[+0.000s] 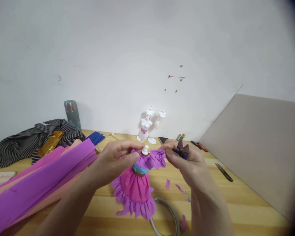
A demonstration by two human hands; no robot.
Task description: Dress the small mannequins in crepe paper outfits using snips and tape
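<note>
- Paper dress [135,186], head view: worn by a small doll form [145,150] between the two hands, above the middle of the wooden table [243,206]. Its skirt hides the base, so whether it rests on the wood cannot be told.
- Left hand [113,160]: thumb in front and fingertips behind, narrowly spaced at one shoulder of the purple collar [158,159]. This placement probably steadies the form; how firmly it presses cannot be told.
- Right hand [184,160]: thumb and finger pinch the collar's free end, drawing it out sideways from the neck, perhaps so that the gathers stay spread. A dark pointed object [182,150] also sits among the fingers; blur prevents naming it.
- Shiny blue band [140,169]: wrapped around the chest, just below the collar and above the pink skirt.
- Tape roll [174,216]: flat beside the frilled hem, presumably within easy reach. Purple scraps [167,183] lie near it.
- Snips [224,172]: at the right, apart from the hand, likely set aside to leave room.
- Paper sheets [44,186]: piled at the left, beyond the forearm.
- White doll forms [146,124]: upright near the wall [113,65], out of the working space.
</note>
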